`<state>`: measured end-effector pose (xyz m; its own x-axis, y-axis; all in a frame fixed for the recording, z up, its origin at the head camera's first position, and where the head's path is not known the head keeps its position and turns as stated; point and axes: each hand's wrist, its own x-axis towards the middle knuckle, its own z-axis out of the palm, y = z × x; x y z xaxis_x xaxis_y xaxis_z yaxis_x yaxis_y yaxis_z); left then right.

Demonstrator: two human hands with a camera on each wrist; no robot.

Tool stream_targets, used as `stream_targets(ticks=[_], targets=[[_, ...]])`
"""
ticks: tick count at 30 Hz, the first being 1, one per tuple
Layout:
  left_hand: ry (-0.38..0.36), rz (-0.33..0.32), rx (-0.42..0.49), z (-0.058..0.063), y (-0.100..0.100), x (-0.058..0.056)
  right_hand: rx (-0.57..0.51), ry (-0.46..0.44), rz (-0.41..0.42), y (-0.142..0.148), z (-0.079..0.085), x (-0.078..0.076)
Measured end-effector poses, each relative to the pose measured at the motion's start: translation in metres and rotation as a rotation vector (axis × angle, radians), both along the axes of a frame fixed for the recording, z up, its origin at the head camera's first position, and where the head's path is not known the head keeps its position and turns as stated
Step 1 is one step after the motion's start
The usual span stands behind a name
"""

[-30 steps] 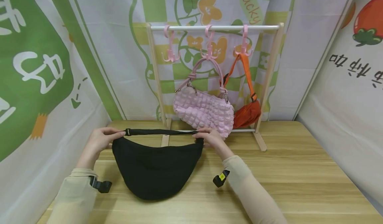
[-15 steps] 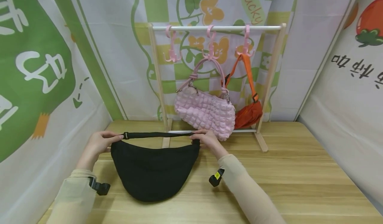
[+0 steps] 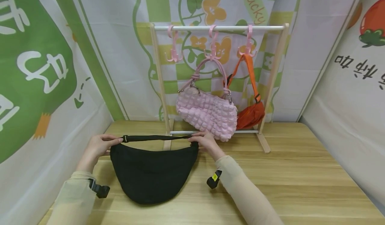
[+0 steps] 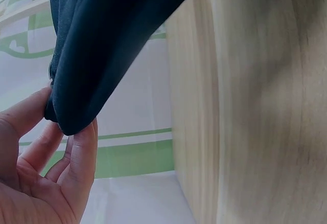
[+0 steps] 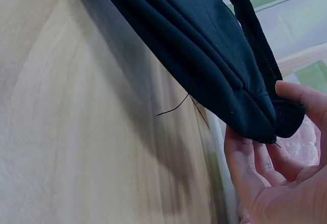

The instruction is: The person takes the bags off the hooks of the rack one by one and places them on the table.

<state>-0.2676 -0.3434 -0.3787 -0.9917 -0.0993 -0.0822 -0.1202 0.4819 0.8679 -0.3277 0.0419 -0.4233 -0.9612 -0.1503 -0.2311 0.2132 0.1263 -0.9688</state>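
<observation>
A black crescent-shaped waist bag (image 3: 153, 175) hangs between both hands over the wooden table, its strap (image 3: 156, 138) stretched across the top. The left hand (image 3: 97, 148) pinches the bag's left corner near the strap buckle. At the opposite corner the right hand (image 3: 207, 143) grips the bag where the strap joins it. In the left wrist view, thumb and fingers of the left hand (image 4: 51, 168) hold the dark fabric tip. A loose thread dangles under the bag (image 5: 204, 60) in the right wrist view, beside the right hand (image 5: 281, 168).
Behind the bag stands a rack (image 3: 219, 28) with wooden legs. Three pink hooks hang from its bar; the left hook (image 3: 174, 51) carries nothing. A pink puffy handbag (image 3: 207, 113) is on the middle one, an orange waist bag (image 3: 251, 114) on the right. Printed cloth surrounds the table (image 3: 294, 185).
Both hands and the black waist bag have shifted slightly left and down in the head view, the right hand more than the left. The grips stay the same.
</observation>
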Motion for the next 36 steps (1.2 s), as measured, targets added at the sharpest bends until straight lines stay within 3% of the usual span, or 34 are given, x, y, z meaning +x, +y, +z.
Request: stream_targets(ticks=[7, 18, 25, 36], targets=[[-0.003, 0.01, -0.007, -0.007, -0.003, 0.001, 0.065, -0.011, 0.007, -0.004, -0.005, 0.005], [-0.012, 0.017, -0.047, -0.015, -0.006, 0.003, 0.073, -0.027, 0.003, -0.007, -0.009, 0.007], [-0.026, 0.022, -0.022, -0.019, -0.005, 0.004, 0.109, -0.042, 0.013, -0.007, -0.011, 0.007], [-0.067, 0.009, -0.008, -0.029, -0.006, 0.005, 0.078, -0.086, 0.035, -0.006, -0.02, 0.006]])
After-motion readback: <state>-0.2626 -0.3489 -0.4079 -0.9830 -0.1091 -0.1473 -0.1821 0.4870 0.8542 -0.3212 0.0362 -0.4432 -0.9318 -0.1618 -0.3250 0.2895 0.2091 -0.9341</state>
